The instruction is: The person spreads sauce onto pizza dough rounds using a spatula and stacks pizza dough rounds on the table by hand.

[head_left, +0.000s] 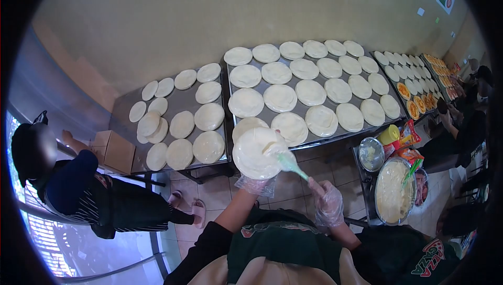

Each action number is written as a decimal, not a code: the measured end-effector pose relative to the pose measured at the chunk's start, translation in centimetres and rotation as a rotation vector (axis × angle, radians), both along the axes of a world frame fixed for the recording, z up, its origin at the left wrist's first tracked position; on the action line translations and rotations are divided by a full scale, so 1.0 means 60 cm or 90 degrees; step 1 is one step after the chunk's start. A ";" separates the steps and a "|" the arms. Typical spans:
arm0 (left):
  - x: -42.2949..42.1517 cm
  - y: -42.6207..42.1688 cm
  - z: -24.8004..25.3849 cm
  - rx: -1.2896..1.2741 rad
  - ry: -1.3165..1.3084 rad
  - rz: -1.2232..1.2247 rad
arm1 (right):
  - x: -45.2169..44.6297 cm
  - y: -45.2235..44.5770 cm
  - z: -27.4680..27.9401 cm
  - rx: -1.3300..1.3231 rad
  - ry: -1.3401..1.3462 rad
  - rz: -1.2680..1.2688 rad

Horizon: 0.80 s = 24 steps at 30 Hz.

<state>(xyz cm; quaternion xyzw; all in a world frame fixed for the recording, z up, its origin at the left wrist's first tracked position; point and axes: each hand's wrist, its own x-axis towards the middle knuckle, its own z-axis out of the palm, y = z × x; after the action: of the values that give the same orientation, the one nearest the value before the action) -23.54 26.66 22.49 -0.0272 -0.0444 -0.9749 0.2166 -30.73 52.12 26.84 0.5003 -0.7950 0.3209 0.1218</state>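
Observation:
My left hand [257, 184], in a clear plastic glove, holds up a round pizza base [249, 154] from below, its fingers mostly hidden under the dough. White sauce lies on part of the base. In my right hand [329, 203], also gloved, is the handle of a pale green spatula [291, 164]. Its sauce-coated head touches the top of the base. Directly beyond, rows of round pizza bases [280, 98] cover a metal table [306, 143]. To my right stands a large oval container [379, 201] of creamy white sauce, with another green utensil [411, 172] resting in it.
More bases lie on a left table [131, 151], some overlapping, beside a cardboard box [112, 151]. A person [94, 190] in an apron stands there. A metal bowl [371, 154], a yellow container [388, 135] and packets [408, 134] sit at right. Other people work near topped pizzas [413, 109].

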 end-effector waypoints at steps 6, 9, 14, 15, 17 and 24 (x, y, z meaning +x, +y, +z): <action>0.024 -0.010 -0.040 0.013 -0.053 -0.065 | -0.025 -0.022 0.020 -0.044 -0.033 -0.066; 0.027 -0.016 -0.065 0.025 -0.078 -0.104 | -0.046 -0.019 0.041 -0.015 -0.044 -0.092; 0.034 -0.013 -0.082 -0.008 -0.137 -0.112 | -0.049 -0.005 0.064 -0.036 -0.053 -0.084; 0.036 -0.011 -0.083 -0.040 -0.168 -0.104 | -0.045 -0.002 0.070 0.006 -0.021 -0.044; 0.037 -0.003 -0.075 -0.103 -0.229 -0.092 | -0.044 0.001 0.070 0.048 0.010 -0.008; 0.015 0.016 0.024 0.089 0.046 -0.339 | -0.077 -0.014 0.101 0.045 -0.021 -0.038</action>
<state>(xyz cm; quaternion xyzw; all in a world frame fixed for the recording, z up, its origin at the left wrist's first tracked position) -22.63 27.64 23.91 -0.0577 0.0398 -0.9966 -0.0441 -35.32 51.27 32.93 0.4752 -0.8220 0.2972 0.1007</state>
